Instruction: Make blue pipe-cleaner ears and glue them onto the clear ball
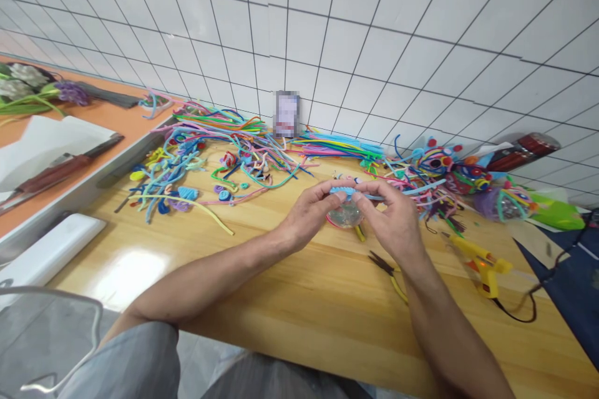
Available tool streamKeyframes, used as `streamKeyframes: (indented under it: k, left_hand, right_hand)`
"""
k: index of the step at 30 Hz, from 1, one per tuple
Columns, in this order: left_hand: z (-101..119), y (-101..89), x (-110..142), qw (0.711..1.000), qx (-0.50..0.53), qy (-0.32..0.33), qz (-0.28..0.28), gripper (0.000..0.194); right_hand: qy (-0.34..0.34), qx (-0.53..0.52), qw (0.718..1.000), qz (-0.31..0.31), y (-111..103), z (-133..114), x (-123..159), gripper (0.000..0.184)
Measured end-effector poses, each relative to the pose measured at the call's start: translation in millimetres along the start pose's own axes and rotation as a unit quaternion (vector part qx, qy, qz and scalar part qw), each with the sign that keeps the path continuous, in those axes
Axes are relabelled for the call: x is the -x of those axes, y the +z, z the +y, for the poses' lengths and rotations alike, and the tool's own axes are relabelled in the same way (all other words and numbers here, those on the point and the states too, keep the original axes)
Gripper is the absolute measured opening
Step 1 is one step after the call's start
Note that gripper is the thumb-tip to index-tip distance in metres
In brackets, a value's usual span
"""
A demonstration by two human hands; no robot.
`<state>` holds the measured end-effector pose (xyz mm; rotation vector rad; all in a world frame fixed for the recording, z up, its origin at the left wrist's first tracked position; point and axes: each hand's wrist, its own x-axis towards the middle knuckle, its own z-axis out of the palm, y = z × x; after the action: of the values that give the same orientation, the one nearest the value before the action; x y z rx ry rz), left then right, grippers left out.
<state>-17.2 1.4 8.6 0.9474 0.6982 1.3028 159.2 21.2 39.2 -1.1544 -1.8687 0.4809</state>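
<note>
Pliers (384,264) are lying just beside my right forearm (440,305) while, from afar, I am holding a ridged blue piece (342,191), both my left hand (314,209) and right hand (395,218) pinching it narrowly over the wooden table (281,299). A clear, red-rimmed disc (346,217) is showing just below it.

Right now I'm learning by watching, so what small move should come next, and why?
Probably the right hand should fold the light-blue strand inward: a straight length juts past that hand, seemingly running from the ridged blue piece, which the left hand pinches too.
</note>
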Motion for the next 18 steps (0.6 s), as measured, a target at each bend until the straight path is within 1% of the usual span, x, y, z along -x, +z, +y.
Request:
streamKeyframes:
  k: [7, 10, 15, 18]
  left_hand:
    - [1, -0.3, 0, 1.0, -0.018, 0.001, -0.011, 0.039]
    - [2, -0.9, 1, 1.0, -0.029, -0.002, -0.011, 0.042]
    - [6, -1.2, 1, 0.999, -0.031, -0.013, -0.01, 0.052]
    - [13, -4.0, -2, 0.998, -0.059, -0.021, -0.025, 0.051]
  right_hand:
    - [0.024, -0.018, 0.999, -0.033, -2, 0, -2, 0.012]
    - [0.016, -0.012, 0.999, -0.035, -2, -1, -1, 0.011]
    - [-0.004, 0.008, 0.999, -0.031, -5, -2, -1, 0.009]
    - [-0.016, 0.028, 0.999, -0.033, -7, 0, -2, 0.009]
